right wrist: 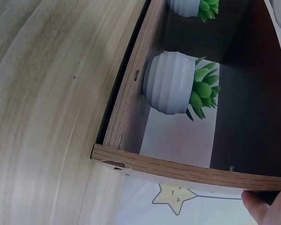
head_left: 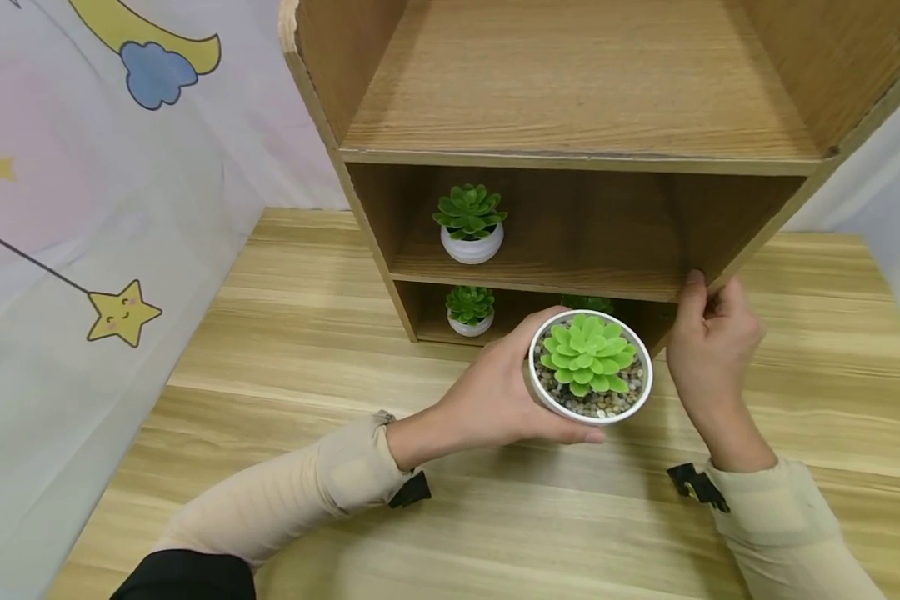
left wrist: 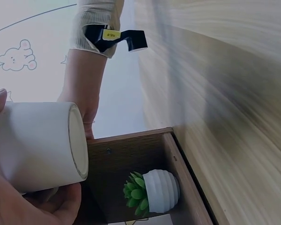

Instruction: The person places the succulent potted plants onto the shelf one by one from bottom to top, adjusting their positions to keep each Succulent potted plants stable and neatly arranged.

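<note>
In the head view my left hand (head_left: 495, 392) holds a white pot with a light green succulent (head_left: 588, 354) set in pebbles. Fingers and thumb wrap its sides, and the pot's underside (left wrist: 79, 140) faces the left wrist camera. My right hand (head_left: 712, 358) grips the front edge of the right side panel of a wooden shelf unit (head_left: 585, 158), thumb on the inner side. The held pot hangs in front of the unit's lowest compartment, overlapping a small green succulent (head_left: 587, 303) there.
One small potted succulent (head_left: 471, 225) sits at the left of the middle compartment. Below it, another potted succulent (head_left: 470, 311) stands in the lowest compartment. The unit stands on a wood-grain tabletop (head_left: 270, 367). A printed cloth (head_left: 82, 250) hangs along the left side.
</note>
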The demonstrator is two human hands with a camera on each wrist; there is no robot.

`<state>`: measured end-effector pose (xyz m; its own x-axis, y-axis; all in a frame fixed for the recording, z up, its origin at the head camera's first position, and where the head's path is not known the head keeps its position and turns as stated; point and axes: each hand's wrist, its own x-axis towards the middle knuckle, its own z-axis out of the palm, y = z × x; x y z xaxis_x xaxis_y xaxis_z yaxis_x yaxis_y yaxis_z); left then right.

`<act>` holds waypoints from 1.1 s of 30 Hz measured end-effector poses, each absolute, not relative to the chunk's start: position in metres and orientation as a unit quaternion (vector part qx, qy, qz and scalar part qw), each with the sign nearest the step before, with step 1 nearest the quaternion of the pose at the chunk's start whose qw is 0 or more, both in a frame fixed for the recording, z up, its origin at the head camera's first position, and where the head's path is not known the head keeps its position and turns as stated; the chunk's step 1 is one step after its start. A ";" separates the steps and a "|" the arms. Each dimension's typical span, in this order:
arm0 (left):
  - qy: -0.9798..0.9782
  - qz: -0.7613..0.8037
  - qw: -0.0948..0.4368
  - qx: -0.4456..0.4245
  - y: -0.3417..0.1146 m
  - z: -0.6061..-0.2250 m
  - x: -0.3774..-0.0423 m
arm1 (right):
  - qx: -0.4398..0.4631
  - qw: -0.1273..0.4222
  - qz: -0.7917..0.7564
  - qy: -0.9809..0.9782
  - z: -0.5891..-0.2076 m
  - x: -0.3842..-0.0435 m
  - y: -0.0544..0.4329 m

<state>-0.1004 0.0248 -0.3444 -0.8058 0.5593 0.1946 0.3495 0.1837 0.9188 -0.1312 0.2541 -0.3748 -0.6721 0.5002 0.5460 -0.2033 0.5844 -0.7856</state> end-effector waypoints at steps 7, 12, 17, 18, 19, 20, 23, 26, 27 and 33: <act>0.758 0.571 0.085 0.303 0.030 -0.340 -0.102 | -0.069 0.406 0.441 -0.798 -0.374 -0.129 0.256; 0.760 0.568 0.089 0.305 0.031 -0.338 -0.103 | -0.079 0.400 0.444 -0.798 -0.376 -0.130 0.255; 0.753 0.576 0.086 0.306 0.031 -0.336 -0.105 | -0.075 0.402 0.443 -0.798 -0.378 -0.131 0.256; 0.750 0.579 0.086 0.308 0.031 -0.336 -0.106 | -0.078 0.403 0.444 -0.797 -0.378 -0.131 0.256; 0.748 0.581 0.085 0.309 0.031 -0.335 -0.107 | -0.078 0.405 0.442 -0.796 -0.377 -0.131 0.256; 0.748 0.581 0.083 0.311 0.031 -0.335 -0.107 | -0.080 0.406 0.442 -0.796 -0.377 -0.131 0.256; 0.747 0.580 0.075 0.315 0.032 -0.332 -0.109 | -0.084 0.409 0.440 -0.795 -0.375 -0.131 0.255; 0.751 0.574 0.066 0.319 0.033 -0.330 -0.111 | -0.085 0.409 0.439 -0.795 -0.373 -0.131 0.254; 0.752 0.573 0.064 0.320 0.034 -0.329 -0.111 | -0.084 0.409 0.438 -0.796 -0.373 -0.131 0.254; 0.761 0.560 0.062 0.320 0.034 -0.325 -0.113 | -0.074 0.405 0.439 -0.799 -0.374 -0.130 0.254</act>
<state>-0.1135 0.0340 -0.3254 -0.7869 0.5576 0.2645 0.4182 0.1666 0.8929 -0.1302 0.2544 -0.3741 -0.6614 0.4736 0.5815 -0.2370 0.6036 -0.7612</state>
